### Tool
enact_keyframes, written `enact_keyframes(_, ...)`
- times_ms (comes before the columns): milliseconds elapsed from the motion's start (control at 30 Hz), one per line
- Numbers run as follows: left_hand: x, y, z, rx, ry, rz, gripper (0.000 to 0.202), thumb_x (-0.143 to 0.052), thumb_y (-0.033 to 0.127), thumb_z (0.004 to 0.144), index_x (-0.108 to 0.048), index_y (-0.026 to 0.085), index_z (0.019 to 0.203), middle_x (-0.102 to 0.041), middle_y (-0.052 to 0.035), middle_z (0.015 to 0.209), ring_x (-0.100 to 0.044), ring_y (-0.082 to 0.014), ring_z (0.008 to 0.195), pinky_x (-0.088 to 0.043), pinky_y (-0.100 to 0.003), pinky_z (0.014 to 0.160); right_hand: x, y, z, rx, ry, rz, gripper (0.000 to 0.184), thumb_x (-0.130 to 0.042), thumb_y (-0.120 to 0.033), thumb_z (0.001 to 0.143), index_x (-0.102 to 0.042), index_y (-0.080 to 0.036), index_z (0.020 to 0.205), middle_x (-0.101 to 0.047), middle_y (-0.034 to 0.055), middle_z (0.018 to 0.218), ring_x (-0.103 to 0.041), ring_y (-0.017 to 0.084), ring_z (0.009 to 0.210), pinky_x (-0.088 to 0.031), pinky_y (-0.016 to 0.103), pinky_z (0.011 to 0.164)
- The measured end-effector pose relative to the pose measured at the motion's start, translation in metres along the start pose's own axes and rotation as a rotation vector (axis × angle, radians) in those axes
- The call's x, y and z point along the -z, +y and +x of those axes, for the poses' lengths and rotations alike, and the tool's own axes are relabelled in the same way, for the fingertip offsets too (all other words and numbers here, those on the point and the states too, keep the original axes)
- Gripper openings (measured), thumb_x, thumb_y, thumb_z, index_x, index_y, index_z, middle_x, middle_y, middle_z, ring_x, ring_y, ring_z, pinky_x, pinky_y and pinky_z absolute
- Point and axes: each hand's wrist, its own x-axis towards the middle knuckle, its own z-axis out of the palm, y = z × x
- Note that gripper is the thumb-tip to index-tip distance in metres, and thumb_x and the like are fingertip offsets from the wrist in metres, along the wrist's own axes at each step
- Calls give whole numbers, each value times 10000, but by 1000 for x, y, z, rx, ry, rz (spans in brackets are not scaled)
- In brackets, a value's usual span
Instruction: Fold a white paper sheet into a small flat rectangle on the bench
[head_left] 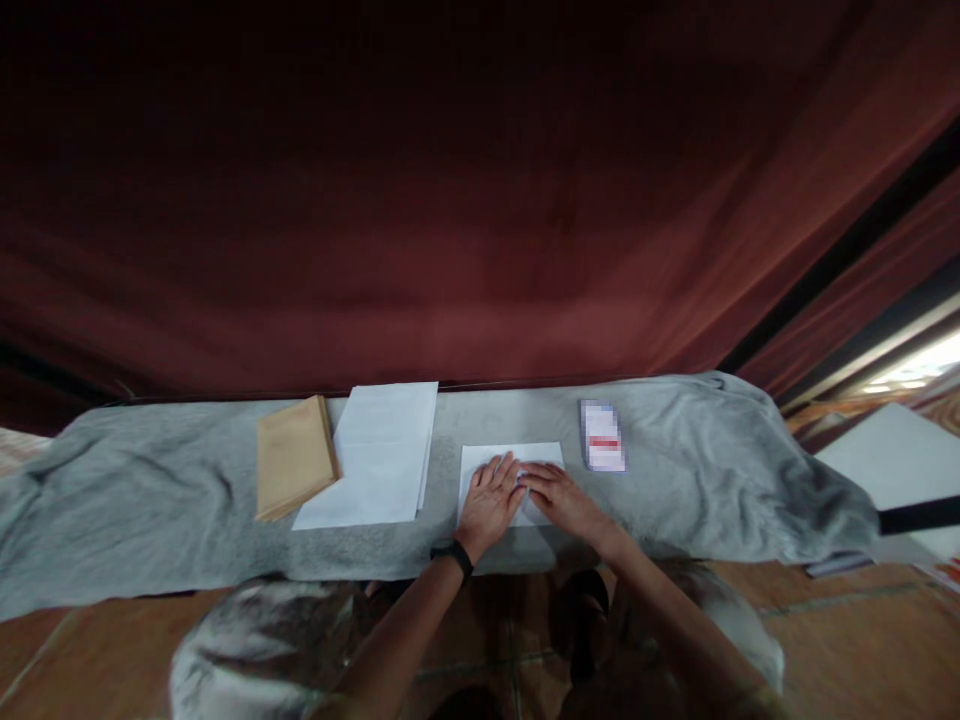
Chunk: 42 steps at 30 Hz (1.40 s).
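A white sheet of paper (541, 453), about half the size of the other sheets and perhaps folded, lies on the grey cloth in front of me. My left hand (489, 503) rests flat on it with the fingers stretched out. Close beside it, my right hand (561, 498) also lies on the paper, fingers extended and their tips almost meeting the left hand. Both palms face down and cover the paper's middle. To the left are larger white sheets (384, 455), loosely stacked, and a pile of brown envelopes (294, 455) that meets their edge.
Right of the paper lies a small pixelated rectangular item (603, 438) with a red band. The grey cloth (690, 470) drapes over a long, narrow surface. A dark red fabric (480, 250) hangs behind it. My knees are just below the front edge, above a tiled floor (840, 620).
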Motion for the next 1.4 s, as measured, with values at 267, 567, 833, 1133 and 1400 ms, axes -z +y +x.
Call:
enact_keyframes(267, 8, 7, -43, -112, -20, -28, 460, -389, 357, 1039, -451, 237, 1479, -453, -31, 1566, -376, -245, 1468, -340, -517, 1201, 1, -5, 7, -119, 0, -50, 408, -490, -83, 925, -687, -226, 1253, -633, 60, 1387, -562, 176, 1304, -414, 389, 1147)
enact_keyframes(567, 3, 9, -53, -175, 18, -39, 446, -424, 376, 1021, -550, 162, 1391, -573, -103, 1460, -462, -234, 1414, -400, -471, 1175, -18, -30, 15, -105, -50, -273, 440, -450, -264, 1025, -517, -202, 1455, -454, 81, 1553, -416, 214, 1438, -339, 419, 1199)
enact_keyframes(833, 0, 11, -69, -192, 35, 9, 498, -399, 364, 1033, -420, 179, 1495, -500, -90, 1526, -441, -211, 1429, -384, -455, 1184, -21, -24, 17, -214, 9, -357, 450, -396, -297, 1043, -489, -252, 1481, -402, 48, 1586, -389, 260, 1452, -286, 486, 1205)
enact_keyframes(1133, 5, 17, -71, -190, -2, 33, 574, -417, 489, 1016, -431, 170, 1493, -463, -95, 1554, -386, -233, 1463, -332, -465, 1210, -36, -31, 18, -283, 117, -414, 485, -372, -312, 1050, -428, -198, 1518, -321, 105, 1621, -326, 279, 1482, -233, 526, 1205)
enact_keyframes(1400, 12, 14, -80, -193, -44, 25, 574, -416, 465, 1019, -393, 178, 1516, -462, -90, 1554, -384, -228, 1465, -321, -470, 1217, -36, -37, 14, -288, 90, -309, 489, -377, -332, 1052, -408, -234, 1530, -328, 75, 1623, -300, 298, 1492, -158, 565, 1223)
